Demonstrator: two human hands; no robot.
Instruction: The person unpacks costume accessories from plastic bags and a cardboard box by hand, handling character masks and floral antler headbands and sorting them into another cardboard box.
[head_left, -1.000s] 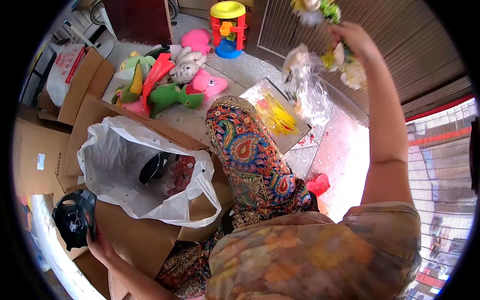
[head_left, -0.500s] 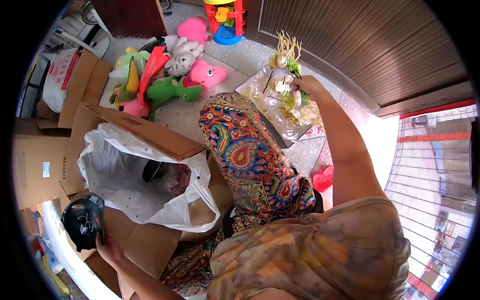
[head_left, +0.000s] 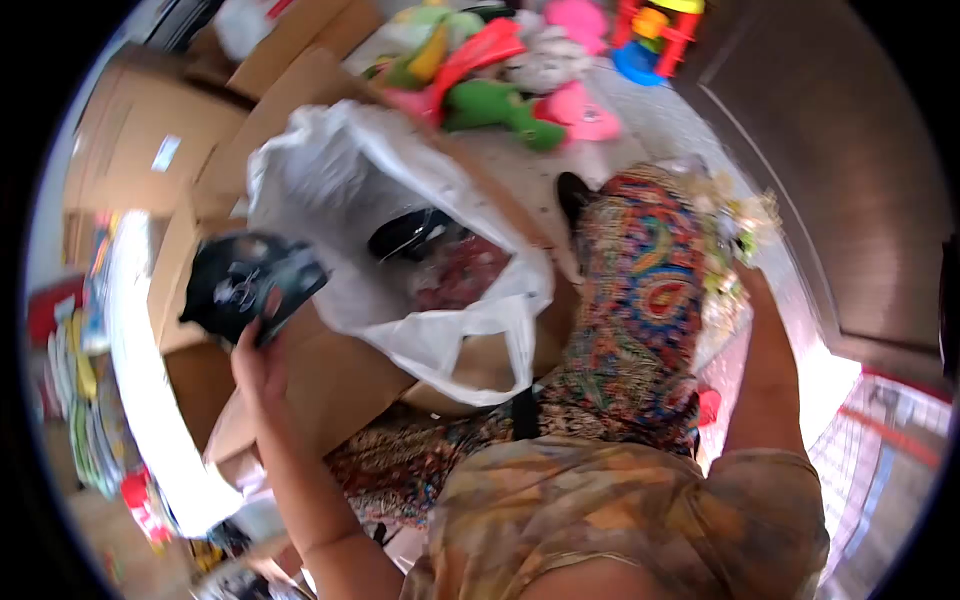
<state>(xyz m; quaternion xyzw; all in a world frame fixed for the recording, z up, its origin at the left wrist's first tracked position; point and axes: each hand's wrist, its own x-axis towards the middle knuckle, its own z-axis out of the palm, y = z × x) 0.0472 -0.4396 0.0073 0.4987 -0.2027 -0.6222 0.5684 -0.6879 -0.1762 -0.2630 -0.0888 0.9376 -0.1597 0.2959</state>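
My left hand (head_left: 260, 368) grips the lower edge of a black cap (head_left: 252, 285) with a white design, raised at the left beside an open white plastic bag (head_left: 385, 340). The bag sits in a cardboard box (head_left: 325, 365). Inside it lie a dark, shiny item (head_left: 408, 235) and something reddish in clear wrapping (head_left: 462, 272). On the right, my right hand (head_left: 748, 285) is closed at a bunch of artificial flowers (head_left: 735, 225), pale and green, beyond my knee. Motion blur hides part of its fingers.
Plush toys (head_left: 510, 112) are piled on the tiled floor ahead, near a colourful plastic toy (head_left: 655, 40). Another cardboard box (head_left: 140, 130) stands at the left, and a brown panelled door (head_left: 830, 180) at the right. Packaged goods (head_left: 85, 400) line the far left.
My view has turned left, bringing the bag nearer the middle. My left hand has brought the cap up towards the bag and tilted it. My right hand stays at the flowers.
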